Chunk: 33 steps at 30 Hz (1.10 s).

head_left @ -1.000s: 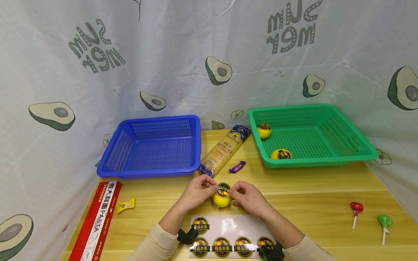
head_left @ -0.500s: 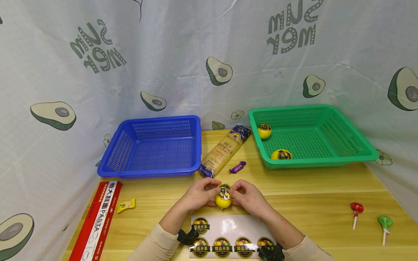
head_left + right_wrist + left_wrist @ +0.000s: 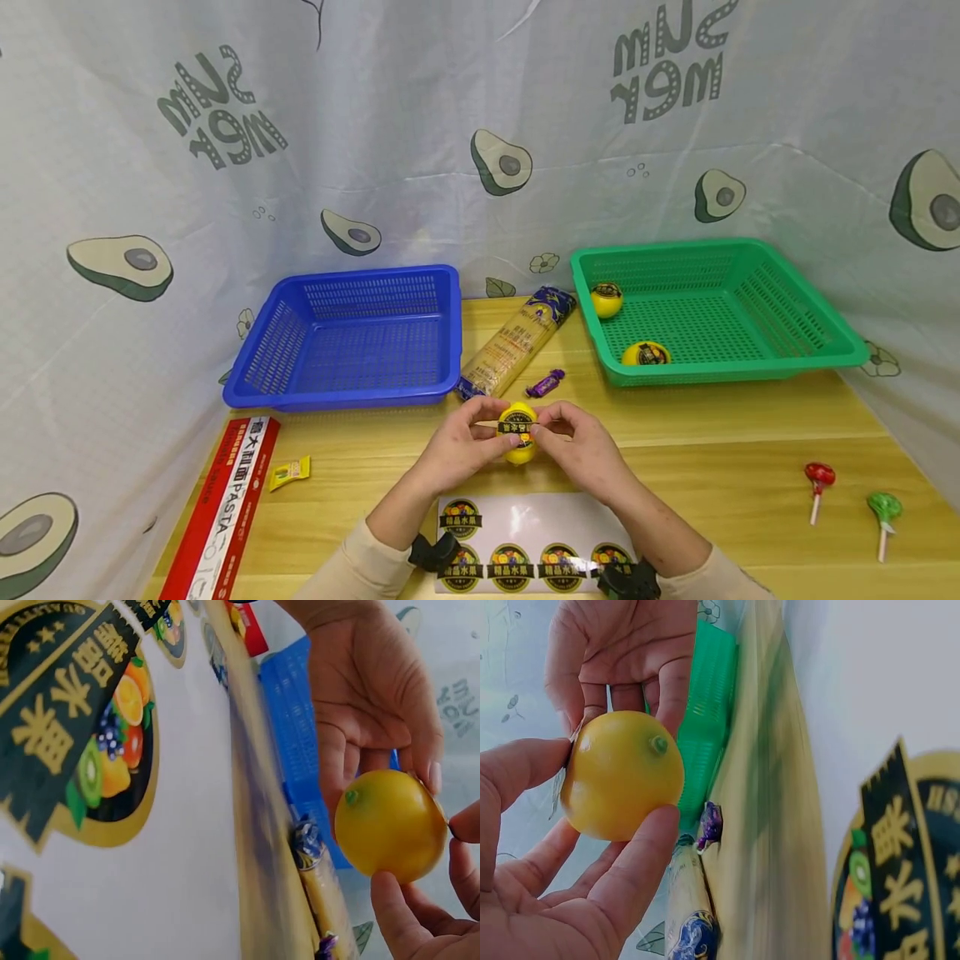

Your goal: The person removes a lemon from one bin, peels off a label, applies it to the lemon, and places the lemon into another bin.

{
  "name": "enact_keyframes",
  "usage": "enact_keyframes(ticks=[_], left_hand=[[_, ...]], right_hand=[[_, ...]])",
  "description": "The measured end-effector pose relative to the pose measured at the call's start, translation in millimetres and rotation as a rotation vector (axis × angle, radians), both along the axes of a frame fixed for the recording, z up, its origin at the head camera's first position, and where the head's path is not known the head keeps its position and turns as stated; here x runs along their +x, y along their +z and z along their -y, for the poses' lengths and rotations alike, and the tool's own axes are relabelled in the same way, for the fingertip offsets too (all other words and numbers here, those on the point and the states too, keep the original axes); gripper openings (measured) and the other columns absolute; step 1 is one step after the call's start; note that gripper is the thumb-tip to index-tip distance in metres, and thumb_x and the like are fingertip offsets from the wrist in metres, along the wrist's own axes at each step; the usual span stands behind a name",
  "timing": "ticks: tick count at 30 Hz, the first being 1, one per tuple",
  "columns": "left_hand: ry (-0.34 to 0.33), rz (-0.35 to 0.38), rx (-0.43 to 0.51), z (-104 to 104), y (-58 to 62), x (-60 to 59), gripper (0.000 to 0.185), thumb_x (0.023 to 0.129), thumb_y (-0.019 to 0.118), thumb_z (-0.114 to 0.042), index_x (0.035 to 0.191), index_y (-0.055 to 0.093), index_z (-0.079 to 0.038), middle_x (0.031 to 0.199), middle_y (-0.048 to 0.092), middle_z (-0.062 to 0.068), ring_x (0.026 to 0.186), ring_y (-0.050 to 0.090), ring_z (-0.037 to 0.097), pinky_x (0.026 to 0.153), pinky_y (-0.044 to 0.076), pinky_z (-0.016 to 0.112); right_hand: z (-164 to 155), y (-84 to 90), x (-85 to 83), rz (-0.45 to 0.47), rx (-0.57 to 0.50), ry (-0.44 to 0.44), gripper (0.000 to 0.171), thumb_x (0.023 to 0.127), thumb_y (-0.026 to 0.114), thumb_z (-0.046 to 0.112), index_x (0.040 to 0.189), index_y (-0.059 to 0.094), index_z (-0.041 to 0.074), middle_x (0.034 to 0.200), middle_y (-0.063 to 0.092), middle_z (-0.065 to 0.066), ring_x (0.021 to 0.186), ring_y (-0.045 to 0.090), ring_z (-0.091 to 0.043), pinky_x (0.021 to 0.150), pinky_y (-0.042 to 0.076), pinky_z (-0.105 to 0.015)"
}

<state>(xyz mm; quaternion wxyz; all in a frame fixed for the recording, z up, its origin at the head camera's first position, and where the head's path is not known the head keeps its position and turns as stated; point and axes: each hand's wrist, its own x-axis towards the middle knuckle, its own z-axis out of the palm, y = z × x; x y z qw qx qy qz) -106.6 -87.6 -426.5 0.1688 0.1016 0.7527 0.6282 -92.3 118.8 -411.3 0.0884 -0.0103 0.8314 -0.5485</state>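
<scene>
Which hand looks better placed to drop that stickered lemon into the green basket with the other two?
Probably the right hand: it already grips the lemon, and the green basket sits on its side.

Three lemons (image 3: 518,432), two baskets (image 3: 345,337), two lollipops (image 3: 819,477)

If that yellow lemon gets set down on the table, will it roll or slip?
The lemon is round and smooth, so it would probably roll on the flat table. Its glossy skin looks slippery; both hands pinch it. It looks rigid, maybe plastic, likely light.
</scene>
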Motion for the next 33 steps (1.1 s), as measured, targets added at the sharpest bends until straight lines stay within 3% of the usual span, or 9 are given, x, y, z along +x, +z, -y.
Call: enact_keyframes(ticks=[13,18,23,29,33], left_hand=[[0.03,-0.005,-0.009,-0.9,2.6,2.1,0.043,0.091,0.078,-0.021,0.129,0.061,-0.012,0.133,0.063,0.014,0.105,0.066,0.025,0.083,0.059,0.03],[0.047,-0.009,0.031,-4.7,4.9,5.3,0.042,0.09,0.078,-0.018,0.128,0.061,-0.012,0.134,0.062,0.014,0.108,0.065,0.025,0.084,0.058,0.03],[0.005,-0.013,0.093,-10.8,10.3,12.8,0.043,0.092,0.076,-0.018,0.13,0.058,-0.011,0.137,0.058,0.015,0.111,0.062,0.024,0.084,0.056,0.03],[-0.008,-0.006,0.11,-15.4,13.3,18.8,0.043,0.094,0.074,-0.019,0.131,0.056,-0.01,0.139,0.056,0.017,0.114,0.062,0.026,0.086,0.056,0.03],[-0.002,0.01,0.123,-16.6,13.4,19.1,0.042,0.094,0.073,-0.018,0.131,0.055,-0.01,0.139,0.055,0.016,0.116,0.062,0.026,0.086,0.057,0.03]], right_hand=[[-0.9,3.4,1.7,-0.011,-0.017,0.004,0.015,0.096,0.071,0.021,0.097,0.064,0.008,0.136,0.067,-0.013,0.122,0.063,-0.03,0.088,0.05,-0.031],[1.2,1.5,0.6,0.035,-0.051,-0.008,0.031,0.098,0.069,0.026,0.121,0.059,0.007,0.126,0.068,-0.016,0.104,0.068,-0.025,0.078,0.054,-0.028],[5.0,-1.2,3.2,0.094,-0.064,0.08,0.052,0.101,0.064,0.034,0.14,0.049,0.003,0.114,0.067,-0.02,0.081,0.069,-0.019,0.067,0.061,-0.034],[6.8,-4.4,4.6,0.059,-0.05,0.098,0.046,0.103,0.06,0.04,0.128,0.059,0.001,0.087,0.068,-0.011,0.064,0.069,-0.02,0.056,0.061,-0.033],[6.4,-5.8,4.7,0.028,-0.038,0.095,0.044,0.106,0.054,0.043,0.122,0.062,0.003,0.077,0.067,-0.008,0.06,0.067,-0.019,0.054,0.059,-0.031]])
